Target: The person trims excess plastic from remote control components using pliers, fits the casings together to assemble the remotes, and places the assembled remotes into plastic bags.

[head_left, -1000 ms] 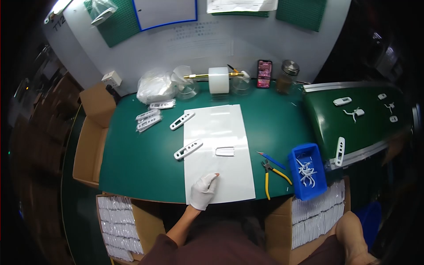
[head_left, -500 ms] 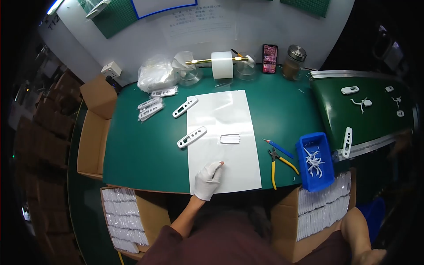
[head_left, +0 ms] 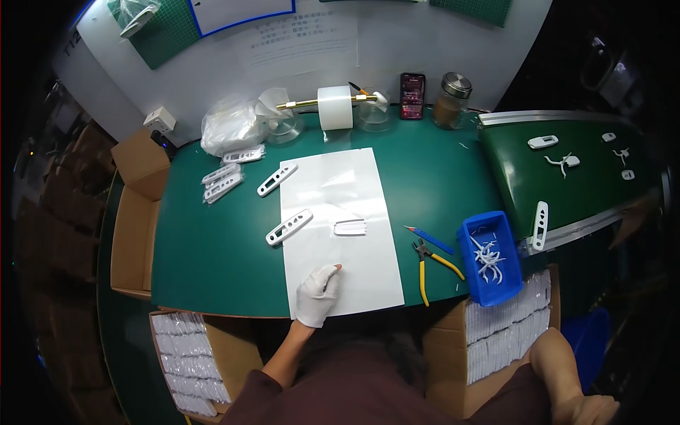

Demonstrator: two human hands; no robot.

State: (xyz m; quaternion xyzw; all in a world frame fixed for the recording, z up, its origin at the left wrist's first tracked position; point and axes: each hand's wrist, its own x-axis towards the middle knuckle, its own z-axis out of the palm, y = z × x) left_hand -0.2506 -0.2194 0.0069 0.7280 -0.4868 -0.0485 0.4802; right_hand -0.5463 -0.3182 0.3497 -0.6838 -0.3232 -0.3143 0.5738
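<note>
My left hand (head_left: 316, 294), in a white glove with one bare fingertip, rests curled on the lower part of a white sheet (head_left: 375, 262). Nothing shows in its closed fingers. Above it on the sheet lies a small bundle of thin white strips (head_left: 350, 227). A white plastic casing (head_left: 290, 227) with cut-out holes crosses the sheet's left edge. Farther up, a second such casing (head_left: 277, 180) touches that edge. My right hand (head_left: 595, 409) hangs low at the bottom right corner, beyond the carton; its fingers are dim and partly cut off.
Yellow-handled nippers (head_left: 424, 273) and a blue pen-like tool (head_left: 432, 241) lie beside a blue tray (head_left: 515, 273) of white scraps. A green conveyor (head_left: 567, 191) carries white parts. Bagged casings (head_left: 222, 185) lie left. Cartons (head_left: 443, 354) stand below. A film roll (head_left: 335, 108) stands behind.
The whole view has shifted, so the table and its things appear slightly farther left. My left hand stays curled on the sheet, and no object has visibly moved.
</note>
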